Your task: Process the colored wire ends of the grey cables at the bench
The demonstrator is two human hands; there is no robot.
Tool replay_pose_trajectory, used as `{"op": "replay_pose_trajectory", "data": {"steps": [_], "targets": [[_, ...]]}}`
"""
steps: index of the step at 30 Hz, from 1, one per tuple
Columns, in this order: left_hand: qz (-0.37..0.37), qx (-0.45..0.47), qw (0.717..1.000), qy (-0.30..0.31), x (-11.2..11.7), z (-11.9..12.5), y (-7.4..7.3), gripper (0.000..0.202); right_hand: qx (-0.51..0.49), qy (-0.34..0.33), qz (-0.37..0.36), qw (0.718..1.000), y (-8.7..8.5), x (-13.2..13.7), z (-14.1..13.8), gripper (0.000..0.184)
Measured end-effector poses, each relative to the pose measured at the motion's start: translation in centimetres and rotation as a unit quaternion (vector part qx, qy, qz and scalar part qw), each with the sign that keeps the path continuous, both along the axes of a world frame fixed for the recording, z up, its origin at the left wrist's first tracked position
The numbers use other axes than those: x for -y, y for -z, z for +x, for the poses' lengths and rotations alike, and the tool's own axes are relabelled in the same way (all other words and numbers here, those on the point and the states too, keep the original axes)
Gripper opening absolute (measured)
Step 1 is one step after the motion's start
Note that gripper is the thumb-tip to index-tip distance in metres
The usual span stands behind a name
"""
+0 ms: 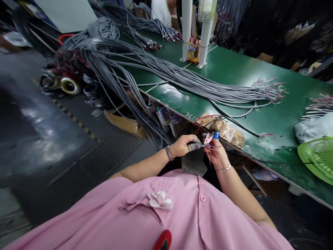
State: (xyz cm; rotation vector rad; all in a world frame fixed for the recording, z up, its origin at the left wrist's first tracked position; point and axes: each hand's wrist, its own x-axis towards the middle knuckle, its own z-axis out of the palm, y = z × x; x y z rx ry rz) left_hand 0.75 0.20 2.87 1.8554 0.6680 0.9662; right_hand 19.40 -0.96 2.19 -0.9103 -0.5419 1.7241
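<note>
My left hand (180, 146), with grey covers on its fingers, is closed on a grey cable (202, 146) near its stripped end. Thin coloured wires (213, 148) fan out from that end toward my right hand (218, 154). The right fingers are closed around these wires, and the thumb or a finger wears a blue cover (215, 135). A small pink piece (208, 138) stands up between the hands; its kind is unclear. One pale strand hangs below. Both hands are in front of the green table's edge.
A long bundle of grey cables (182, 80) crosses the green table (234, 71), and some hang over its edge. A taped cardboard block (230, 133) lies at the edge. A green basket (316, 156) stands right, near more cable ends (318, 106). White posts (186, 31) rise behind.
</note>
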Motion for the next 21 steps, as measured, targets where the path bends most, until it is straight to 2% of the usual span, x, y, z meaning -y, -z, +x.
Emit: {"op": "replay_pose_trajectory", "data": {"steps": [7, 12, 17, 21], "targets": [[-0.009, -0.027, 1.000, 0.012, -0.4, 0.4, 0.6, 0.034, 0.042, 0.017, 0.008, 0.999, -0.1, 0.1, -0.5, 0.054], [-0.034, -0.028, 0.998, 0.038, 0.0, -0.1, 0.0, 0.036, 0.024, 0.014, -0.013, 1.000, 0.8, 0.5, -0.2, 0.057], [-0.057, -0.032, 0.996, 0.065, 1.9, -2.1, -0.3, 0.040, 0.001, 0.009, -0.022, 1.000, 2.6, 1.4, 1.1, 0.057], [-0.052, -0.065, 0.992, 0.092, 4.0, -4.6, 0.6, 0.039, 0.030, 0.010, -0.031, 0.999, 3.9, 2.8, 2.2, 0.049]]}}
